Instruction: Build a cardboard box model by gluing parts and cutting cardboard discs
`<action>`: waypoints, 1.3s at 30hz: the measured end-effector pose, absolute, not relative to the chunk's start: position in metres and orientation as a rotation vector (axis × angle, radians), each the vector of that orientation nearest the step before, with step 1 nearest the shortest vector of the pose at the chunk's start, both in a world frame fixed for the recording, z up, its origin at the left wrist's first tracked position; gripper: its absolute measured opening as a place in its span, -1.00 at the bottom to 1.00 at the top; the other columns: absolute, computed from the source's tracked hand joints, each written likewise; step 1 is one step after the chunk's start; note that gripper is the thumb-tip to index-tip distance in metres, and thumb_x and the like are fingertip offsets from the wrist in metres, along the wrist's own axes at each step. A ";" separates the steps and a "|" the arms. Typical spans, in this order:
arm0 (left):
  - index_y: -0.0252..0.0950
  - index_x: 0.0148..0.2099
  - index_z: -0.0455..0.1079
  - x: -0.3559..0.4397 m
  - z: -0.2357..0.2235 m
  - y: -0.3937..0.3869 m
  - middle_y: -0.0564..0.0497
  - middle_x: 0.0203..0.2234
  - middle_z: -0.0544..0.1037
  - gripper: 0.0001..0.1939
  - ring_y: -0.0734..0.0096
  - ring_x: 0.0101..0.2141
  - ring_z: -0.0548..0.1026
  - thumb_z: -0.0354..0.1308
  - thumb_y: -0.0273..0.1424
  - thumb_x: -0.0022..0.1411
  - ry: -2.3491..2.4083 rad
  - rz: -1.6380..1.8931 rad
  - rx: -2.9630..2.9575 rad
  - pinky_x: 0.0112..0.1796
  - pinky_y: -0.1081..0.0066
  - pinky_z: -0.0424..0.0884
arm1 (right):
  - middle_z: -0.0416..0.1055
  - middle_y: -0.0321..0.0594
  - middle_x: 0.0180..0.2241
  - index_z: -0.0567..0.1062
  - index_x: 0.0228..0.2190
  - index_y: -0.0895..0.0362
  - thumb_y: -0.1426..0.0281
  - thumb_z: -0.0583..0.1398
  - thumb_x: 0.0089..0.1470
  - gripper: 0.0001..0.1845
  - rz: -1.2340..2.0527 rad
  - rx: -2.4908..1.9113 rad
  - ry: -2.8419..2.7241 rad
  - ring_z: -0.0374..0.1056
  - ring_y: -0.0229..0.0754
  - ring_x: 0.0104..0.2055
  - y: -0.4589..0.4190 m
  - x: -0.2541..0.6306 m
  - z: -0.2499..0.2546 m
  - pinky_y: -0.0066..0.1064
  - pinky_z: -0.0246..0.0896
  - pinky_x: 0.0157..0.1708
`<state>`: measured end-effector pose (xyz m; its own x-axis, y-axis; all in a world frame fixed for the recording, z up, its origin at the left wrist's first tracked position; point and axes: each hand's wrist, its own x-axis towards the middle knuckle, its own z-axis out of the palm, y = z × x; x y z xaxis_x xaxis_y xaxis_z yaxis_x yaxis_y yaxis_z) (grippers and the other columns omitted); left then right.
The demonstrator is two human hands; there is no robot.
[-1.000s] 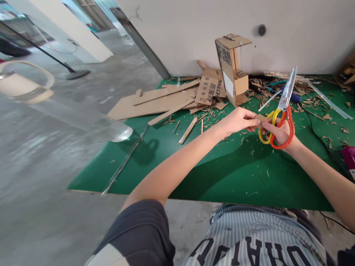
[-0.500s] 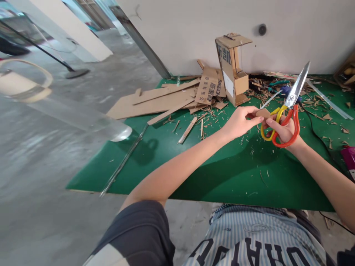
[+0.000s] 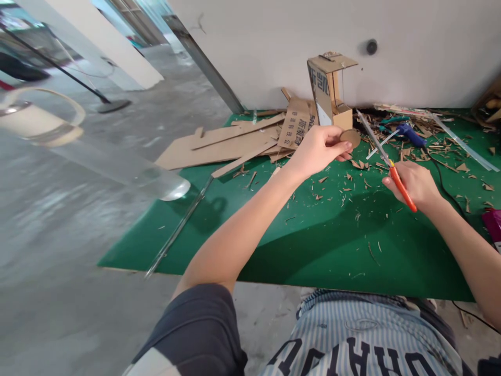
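Between the thumb and fingers of my left hand (image 3: 321,149) is a small round cardboard disc (image 3: 350,138), held up above the table. My right hand (image 3: 415,184) is closed around the scissors (image 3: 400,184), which have red and yellow handles. Their blades point up and to the left, a short way right of the disc and apart from it. A cardboard box structure (image 3: 329,86) with printed characters stands just behind my left hand. Beyond the scissors lies a blue glue gun (image 3: 410,134) with a clear glue stick at its end.
Cardboard strips and sheets (image 3: 219,141) lie at the back left of the green table (image 3: 313,256). Small scraps (image 3: 462,167) are scattered across the right half. A clear tube (image 3: 172,189) reaches over the left edge. A black cord (image 3: 442,183) runs along the right.
My hands have moved apart. The left hand has carried the disc left and up. The right hand has turned the scissors, so the blades now point up-left rather than up-right.
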<state>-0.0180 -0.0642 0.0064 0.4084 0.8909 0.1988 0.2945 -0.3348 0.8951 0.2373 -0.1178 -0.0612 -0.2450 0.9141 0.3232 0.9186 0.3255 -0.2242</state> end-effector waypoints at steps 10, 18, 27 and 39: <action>-0.34 -0.30 0.46 -0.026 0.016 -0.066 -0.01 -0.47 0.59 -0.92 0.41 -0.40 0.63 0.19 -0.51 0.29 1.095 0.755 2.029 -0.27 0.37 0.57 | 0.44 -0.03 -0.41 0.38 -0.45 0.10 -0.27 -0.20 0.20 -0.23 -0.234 -1.755 -2.263 0.35 -0.01 -0.29 -0.118 0.234 -0.059 -0.32 -0.21 -0.51; -0.32 -0.22 0.51 -0.033 0.011 -0.062 -0.05 -0.44 0.62 -0.91 0.33 -0.36 0.63 0.22 -0.40 0.28 1.071 0.704 2.132 -0.23 0.30 0.55 | 0.49 0.02 -0.36 0.41 -0.43 0.11 -0.27 -0.21 0.21 -0.21 -0.246 -1.786 -2.264 0.39 0.06 -0.19 -0.119 0.232 -0.059 -0.31 -0.21 -0.49; -0.29 -0.33 0.47 -0.035 0.010 -0.061 0.01 -0.50 0.60 -0.89 0.39 -0.43 0.62 0.24 -0.39 0.25 1.032 0.734 2.119 -0.32 0.35 0.53 | 0.50 0.04 -0.34 0.46 -0.39 0.13 -0.25 -0.17 0.23 -0.22 -0.264 -1.761 -2.290 0.39 0.07 -0.21 -0.118 0.234 -0.060 -0.31 -0.22 -0.52; -0.33 -0.24 0.54 -0.040 0.011 -0.056 -0.01 -0.47 0.62 -0.91 0.42 -0.42 0.61 0.25 -0.40 0.25 0.983 0.691 2.123 -0.31 0.38 0.54 | 0.50 0.03 -0.34 0.47 -0.38 0.14 -0.25 -0.18 0.23 -0.20 -0.267 -1.806 -2.306 0.40 0.03 -0.23 -0.118 0.231 -0.062 -0.32 -0.22 -0.51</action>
